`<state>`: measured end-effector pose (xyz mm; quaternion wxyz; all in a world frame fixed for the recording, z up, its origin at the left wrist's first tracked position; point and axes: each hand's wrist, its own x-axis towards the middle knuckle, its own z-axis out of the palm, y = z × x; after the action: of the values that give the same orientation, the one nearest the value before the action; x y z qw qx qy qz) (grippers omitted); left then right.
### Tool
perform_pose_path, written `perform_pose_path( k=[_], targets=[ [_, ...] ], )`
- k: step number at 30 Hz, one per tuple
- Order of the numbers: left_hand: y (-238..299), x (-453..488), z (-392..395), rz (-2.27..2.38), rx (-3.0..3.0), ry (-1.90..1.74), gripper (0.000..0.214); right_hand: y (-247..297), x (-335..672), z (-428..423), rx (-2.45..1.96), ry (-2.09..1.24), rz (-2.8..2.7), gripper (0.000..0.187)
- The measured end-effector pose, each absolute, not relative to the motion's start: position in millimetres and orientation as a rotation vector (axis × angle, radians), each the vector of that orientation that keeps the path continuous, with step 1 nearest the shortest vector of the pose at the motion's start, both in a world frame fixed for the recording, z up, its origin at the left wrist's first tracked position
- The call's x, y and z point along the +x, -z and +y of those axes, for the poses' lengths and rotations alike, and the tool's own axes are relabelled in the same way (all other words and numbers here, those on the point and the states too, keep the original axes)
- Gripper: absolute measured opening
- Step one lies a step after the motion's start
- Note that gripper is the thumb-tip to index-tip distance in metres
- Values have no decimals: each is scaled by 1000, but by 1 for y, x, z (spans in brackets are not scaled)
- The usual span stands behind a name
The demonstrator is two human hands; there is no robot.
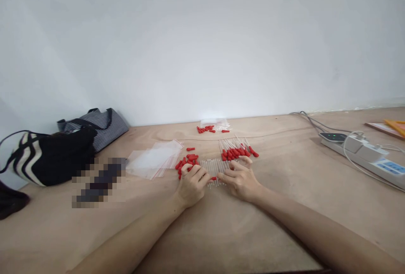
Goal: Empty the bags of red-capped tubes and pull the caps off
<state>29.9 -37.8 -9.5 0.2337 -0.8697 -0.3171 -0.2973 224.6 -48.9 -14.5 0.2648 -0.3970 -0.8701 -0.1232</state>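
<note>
Left hand point(192, 184): curled narrow; grip hidden, cannot tell
Right hand point(243, 181): fingers bent; hold equally unclear
Red bulb point(214, 178): between both hands' fingertips, ends obscured
Clear tubes point(215, 165): row partly covered by hands
Dark patch point(101, 183): pixelated, unreadable

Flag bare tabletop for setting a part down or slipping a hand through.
Free: tabletop between the red-ended sticks and power strip; also between the forearms, nearer than the hands.
Crowded: clear tubes between left hand and right hand; loose red caps at the left hand, plastic bags left of those.
</note>
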Motion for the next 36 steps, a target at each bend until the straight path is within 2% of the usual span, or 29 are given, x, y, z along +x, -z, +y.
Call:
perform_pose_path(
  k=[5,12,17,20,24,28,33,36],
  targets=[
    [12,28,-39,-782,-2366,812,17,3,223,-51,-1133,66,-2363,22],
    [10,18,-38,-751,-2337,794,23,-8,237,-47,-1251,-318,-2379,35],
    [-11,-2,-22,-1262,-2175,970,22,-3,265,-40,-1510,-242,-2241,34],
    [-18,-11,-5,-1709,-2205,822,21,2,268,-40,-1652,-128,-2146,31],
    [-21,-18,16,-2168,-2241,633,20,13,264,-40,-1874,24,-2045,36],
    [-22,-18,25,-2180,-2395,552,23,24,261,-37,-1929,94,-2072,35],
    [-28,-19,42,-2171,-2348,496,34,25,257,-37,-1902,-18,-2103,26],
    [-31,-19,64,-2157,-2315,464,29,21,254,-39,-1898,-102,-2091,24]
  ],
)
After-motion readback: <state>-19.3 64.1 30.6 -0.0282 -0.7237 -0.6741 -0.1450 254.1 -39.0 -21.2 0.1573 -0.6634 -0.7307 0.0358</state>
